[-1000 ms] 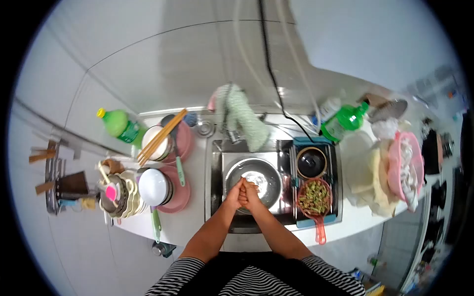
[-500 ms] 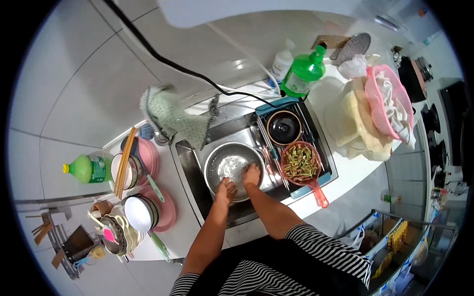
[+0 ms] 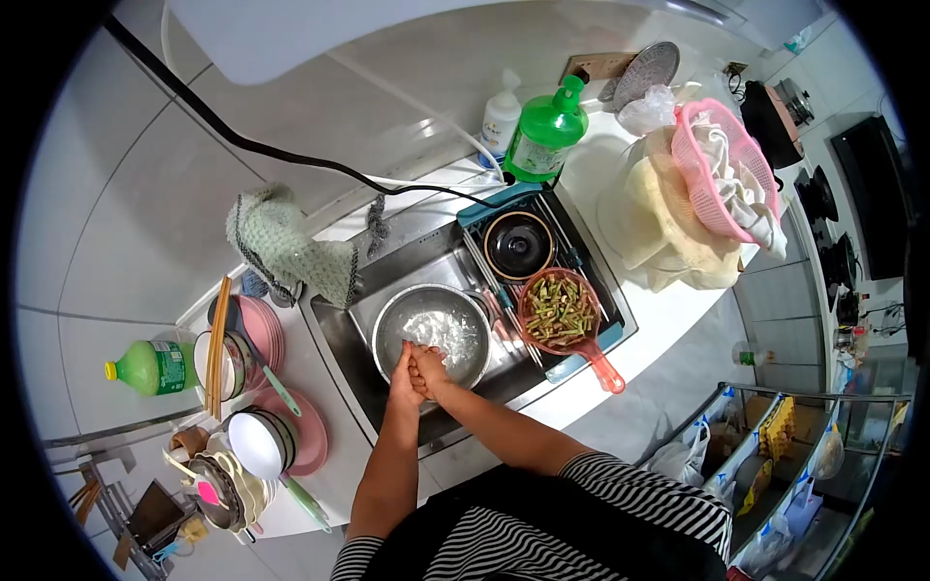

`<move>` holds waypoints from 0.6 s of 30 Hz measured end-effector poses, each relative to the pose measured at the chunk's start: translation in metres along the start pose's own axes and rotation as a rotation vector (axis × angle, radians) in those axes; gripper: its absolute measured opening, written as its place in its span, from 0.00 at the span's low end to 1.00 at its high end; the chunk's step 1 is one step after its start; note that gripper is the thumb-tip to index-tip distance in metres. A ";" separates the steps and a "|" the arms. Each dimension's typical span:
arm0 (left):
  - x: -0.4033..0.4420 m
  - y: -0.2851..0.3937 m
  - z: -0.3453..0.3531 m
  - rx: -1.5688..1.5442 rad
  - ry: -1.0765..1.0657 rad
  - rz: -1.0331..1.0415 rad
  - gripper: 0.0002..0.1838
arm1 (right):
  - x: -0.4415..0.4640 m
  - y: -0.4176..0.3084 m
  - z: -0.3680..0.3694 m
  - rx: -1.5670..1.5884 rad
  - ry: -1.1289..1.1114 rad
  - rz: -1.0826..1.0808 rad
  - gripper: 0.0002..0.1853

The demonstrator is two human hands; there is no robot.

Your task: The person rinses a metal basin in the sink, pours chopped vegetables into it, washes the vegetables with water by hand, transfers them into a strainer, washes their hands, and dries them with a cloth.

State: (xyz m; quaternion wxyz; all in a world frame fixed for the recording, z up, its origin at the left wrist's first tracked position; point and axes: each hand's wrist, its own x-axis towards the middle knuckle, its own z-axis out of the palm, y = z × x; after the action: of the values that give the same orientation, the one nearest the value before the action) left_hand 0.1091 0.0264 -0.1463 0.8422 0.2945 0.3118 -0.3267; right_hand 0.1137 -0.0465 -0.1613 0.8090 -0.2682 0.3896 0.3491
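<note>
A round metal pot (image 3: 387,324) with water in it stands in the steel sink (image 3: 354,387). My left hand (image 3: 403,378) and my right hand (image 3: 429,369) are pressed together over the pot's near rim. The fingers of both are closed against each other, and whatever may lie between them is hidden. Right of the pot, a red strainer (image 3: 589,349) full of cut green stalks rests on the drying rack over the sink. Behind it sits a dark round bowl or lid (image 3: 518,245) with a tan rim.
Left of the sink stand stacked bowls (image 3: 260,441), pink plates (image 3: 308,436), chopsticks (image 3: 217,344) and a green bottle (image 3: 155,366). A towel (image 3: 281,242) hangs over the back left corner. Behind are a green pump bottle (image 3: 545,136) and a black cord (image 3: 262,148); a pink basket (image 3: 690,160) stands right.
My hands, apart inside the pot before, have come together at its near rim. The right hand moved left to meet the left one. The whole view has shifted slightly.
</note>
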 end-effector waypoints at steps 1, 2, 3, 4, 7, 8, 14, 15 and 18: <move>-0.001 -0.003 0.001 -0.036 0.062 0.050 0.22 | -0.020 -0.007 0.010 -0.151 0.116 -0.097 0.23; 0.019 -0.013 -0.024 -0.038 0.066 0.049 0.22 | -0.021 -0.004 0.007 -0.151 0.117 -0.093 0.23; 0.056 -0.030 -0.071 -0.224 -0.181 0.029 0.21 | -0.020 0.000 0.004 -0.442 0.199 -0.402 0.24; 0.072 -0.036 -0.101 -0.403 -0.426 0.015 0.21 | -0.018 0.005 0.005 -0.729 0.270 -0.713 0.24; 0.038 -0.042 -0.045 -0.218 -0.139 0.204 0.18 | -0.014 0.003 -0.005 -1.253 0.375 -1.194 0.23; 0.030 -0.042 -0.031 -0.218 -0.126 0.209 0.18 | -0.009 0.004 -0.013 -1.263 0.338 -1.085 0.19; 0.032 -0.038 -0.031 -0.063 0.320 -0.012 0.24 | 0.016 -0.024 -0.048 -1.381 0.804 -1.204 0.09; 0.031 -0.033 -0.027 -0.061 0.315 -0.002 0.24 | 0.011 -0.027 -0.049 -1.333 0.923 -1.088 0.10; 0.033 -0.030 -0.042 0.024 0.588 0.005 0.24 | 0.067 -0.018 -0.094 -0.441 0.354 -0.057 0.15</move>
State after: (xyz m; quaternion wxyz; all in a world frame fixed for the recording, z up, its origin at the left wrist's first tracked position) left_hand 0.0927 0.0257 -0.2057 0.7127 0.3873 0.5381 -0.2291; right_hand 0.1158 -0.0999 -0.2647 0.6600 -0.5050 0.4319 0.3504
